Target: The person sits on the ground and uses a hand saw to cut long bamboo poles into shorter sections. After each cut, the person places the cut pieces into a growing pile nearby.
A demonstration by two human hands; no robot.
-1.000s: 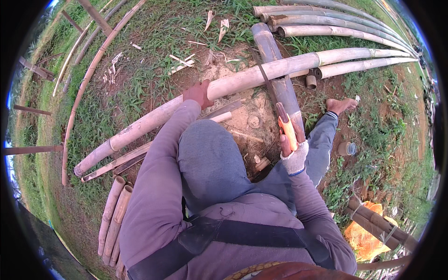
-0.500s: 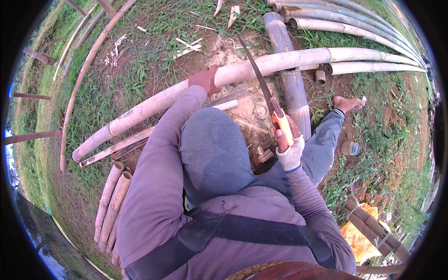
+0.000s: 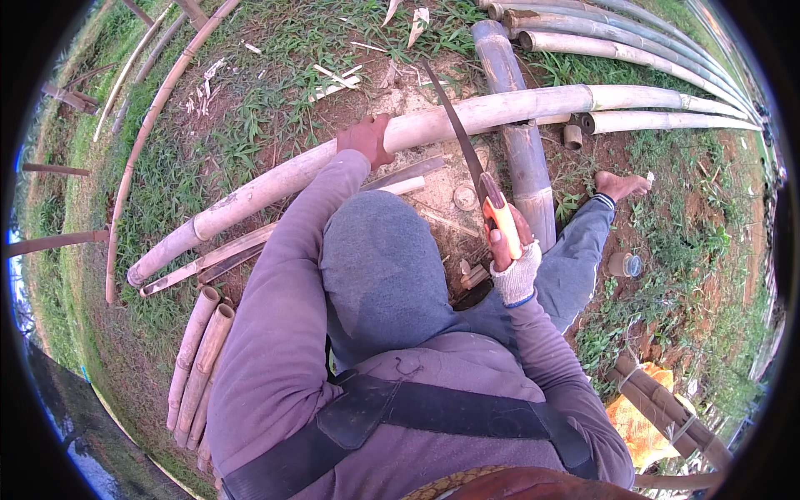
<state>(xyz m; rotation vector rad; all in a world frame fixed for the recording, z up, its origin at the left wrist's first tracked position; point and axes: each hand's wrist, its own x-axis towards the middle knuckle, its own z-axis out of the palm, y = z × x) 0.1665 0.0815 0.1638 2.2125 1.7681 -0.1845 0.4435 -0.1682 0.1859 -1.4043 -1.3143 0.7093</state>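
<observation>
A long pale bamboo pole [image 3: 267, 190] runs across in front of me, from lower left to upper right. My left hand [image 3: 367, 140] is wrapped over its top and grips it. In my right hand [image 3: 515, 250], which wears a whitish glove with bare fingers, is a hand saw [image 3: 461, 133] with an orange handle. The saw's dark blade crosses the pole to the right of my left hand, its tip pointing away from me. A thick grey bamboo log [image 3: 527, 158] lies crosswise under the pole, to the right of the blade.
Several bamboo poles [image 3: 633, 54] lie at the far right. Short bamboo pieces [image 3: 200, 354] rest at my left. A small jar [image 3: 625, 265] stands on the grass beyond my outstretched leg [image 3: 575, 258]. Tied bamboo [image 3: 667, 408] and an orange sack [image 3: 646, 433] are at lower right.
My right hand and the saw have shifted very slightly toward the left. My left hand stays on the bamboo pole.
</observation>
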